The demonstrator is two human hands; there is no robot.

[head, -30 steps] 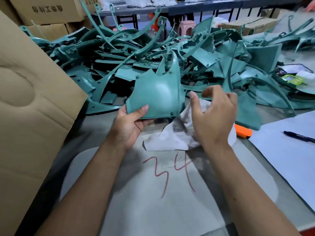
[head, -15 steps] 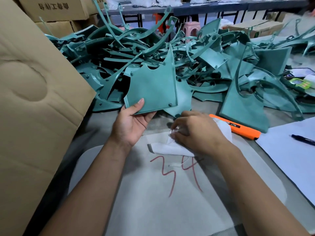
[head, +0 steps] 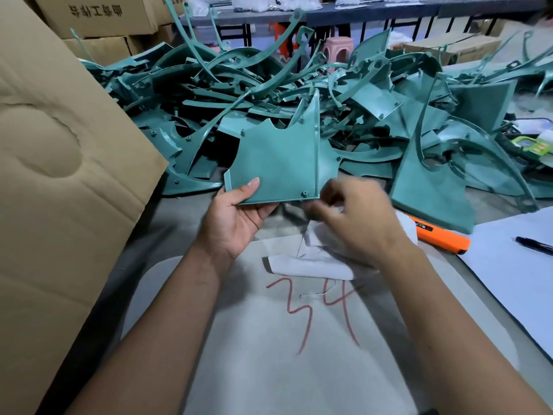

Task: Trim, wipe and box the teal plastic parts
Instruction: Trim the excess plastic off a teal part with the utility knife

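The left hand (head: 236, 217) held a teal part (head: 278, 163) up just above the table (head: 143, 250), thumb curled over its near face at the lower left corner and fingers behind it. The part stood nearly upright, its broad flat face toward the person, its straight bottom edge running from nine to three o'clock and a tapering spike along its right side pointing to twelve. Its long axis ran near to far, from six to twelve.

The right hand (head: 356, 220) was at the part's lower right corner, blurred, fingers bent; I could not tell whether it pinched anything. Beneath it lay a white cloth (head: 311, 262) on a pale mat (head: 284, 354) marked 34 in red.

A heap of teal parts (head: 299, 94) filled the table from ten to two o'clock behind the held one. At three o'clock an orange knife (head: 443, 238) lay by a white sheet (head: 523, 265) with a pen (head: 534, 245) on it. At nine o'clock stood a big carton (head: 59, 181), its flap turned my way, its contents hidden. More closed cartons (head: 95, 16) were stacked at eleven.
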